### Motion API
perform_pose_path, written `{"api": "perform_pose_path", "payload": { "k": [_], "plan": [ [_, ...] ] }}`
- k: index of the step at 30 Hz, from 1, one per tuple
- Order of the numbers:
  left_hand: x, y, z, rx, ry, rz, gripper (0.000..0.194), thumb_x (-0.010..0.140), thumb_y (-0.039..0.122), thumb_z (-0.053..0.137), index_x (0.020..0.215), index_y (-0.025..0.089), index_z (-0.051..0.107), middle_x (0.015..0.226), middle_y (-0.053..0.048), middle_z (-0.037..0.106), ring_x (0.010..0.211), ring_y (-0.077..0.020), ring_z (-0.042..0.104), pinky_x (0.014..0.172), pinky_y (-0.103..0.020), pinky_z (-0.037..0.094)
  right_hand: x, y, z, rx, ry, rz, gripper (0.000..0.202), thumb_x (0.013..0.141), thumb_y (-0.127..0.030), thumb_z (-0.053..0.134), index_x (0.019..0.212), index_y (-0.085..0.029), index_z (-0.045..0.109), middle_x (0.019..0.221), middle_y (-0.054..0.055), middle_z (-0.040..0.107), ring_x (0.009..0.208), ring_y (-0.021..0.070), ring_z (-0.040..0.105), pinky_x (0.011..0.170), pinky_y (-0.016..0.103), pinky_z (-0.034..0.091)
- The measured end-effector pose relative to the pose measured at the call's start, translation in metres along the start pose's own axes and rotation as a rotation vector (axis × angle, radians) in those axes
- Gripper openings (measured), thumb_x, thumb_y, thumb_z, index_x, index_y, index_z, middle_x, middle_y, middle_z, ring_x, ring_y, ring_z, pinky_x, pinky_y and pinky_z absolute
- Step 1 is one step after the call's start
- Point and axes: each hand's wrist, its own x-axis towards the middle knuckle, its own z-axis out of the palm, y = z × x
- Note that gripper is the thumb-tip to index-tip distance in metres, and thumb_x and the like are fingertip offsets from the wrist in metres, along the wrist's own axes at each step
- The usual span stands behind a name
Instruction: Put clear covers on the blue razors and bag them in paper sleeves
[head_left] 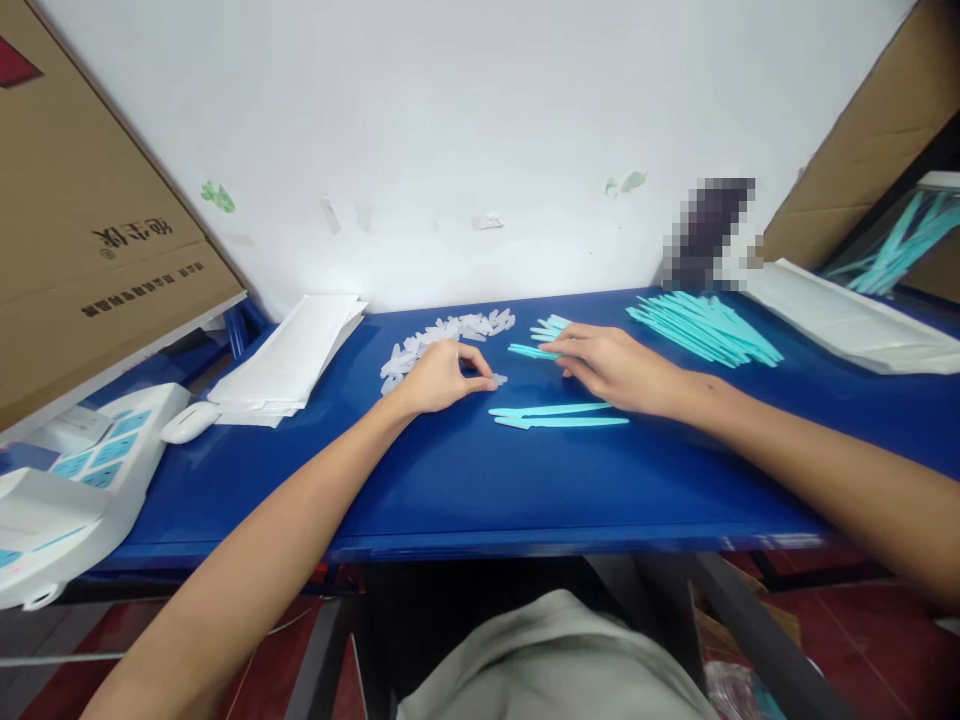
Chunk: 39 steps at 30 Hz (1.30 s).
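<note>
My left hand (448, 378) has thumb and fingertips pinched on a small translucent cap (501, 379). Right behind that hand lies a loose heap of similar clear caps (420, 343). A slim turquoise eyebrow razor (529, 351) points left out of the closed fingers of my right hand (600, 365). Beyond those fingers, a few more turquoise razors (551, 326) lie close together, partly hidden. In front of my right hand, two razors (562, 422) rest on the blue table (480, 490). A larger pile of razors (705, 325) sits to the right.
White paper bags or sleeves (289, 360) lie at the back left, near a white machine with blue keys (112, 460). A large cardboard box (112, 200) stands on the left. At the right are a white tray (862, 320) and a clear container of razors (907, 240).
</note>
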Motion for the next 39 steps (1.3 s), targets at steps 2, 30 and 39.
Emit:
{"api": "perform_pose_path", "payload": {
  "k": [2,30,39],
  "plan": [
    [0.0,0.0,0.001,-0.024,-0.006,0.009,0.013,0.076,0.031,0.081,0.078,0.019,0.077,0.085,-0.004,0.078,0.085,-0.0216,0.072,0.083,-0.035,0.053,0.0,-0.002,-0.002,-0.019,-0.028,-0.012,0.041,0.1,-0.021,0.042,0.132,-0.012,0.066,0.109,0.014,0.075,0.089,0.0247,0.07,0.074,0.034,0.052],
    [0.004,0.004,0.022,-0.105,0.023,0.101,0.02,0.077,0.026,0.083,0.091,0.015,0.075,0.085,-0.005,0.076,0.077,-0.0171,0.069,0.078,-0.031,0.057,0.008,-0.013,0.015,-0.067,-0.104,-0.123,0.045,0.098,-0.011,0.039,0.132,-0.017,0.069,0.111,0.014,0.074,0.097,0.0263,0.069,0.077,0.036,0.054],
    [-0.004,0.006,0.0,0.626,-0.036,0.307,0.034,0.106,0.04,0.046,0.122,0.017,0.065,0.111,-0.012,0.069,0.107,-0.0271,0.062,0.096,-0.041,0.04,0.003,-0.009,-0.001,0.151,-0.014,-0.013,0.038,0.101,-0.025,0.043,0.128,-0.019,0.07,0.11,0.01,0.076,0.095,0.0237,0.07,0.081,0.036,0.052]
  ]
}}
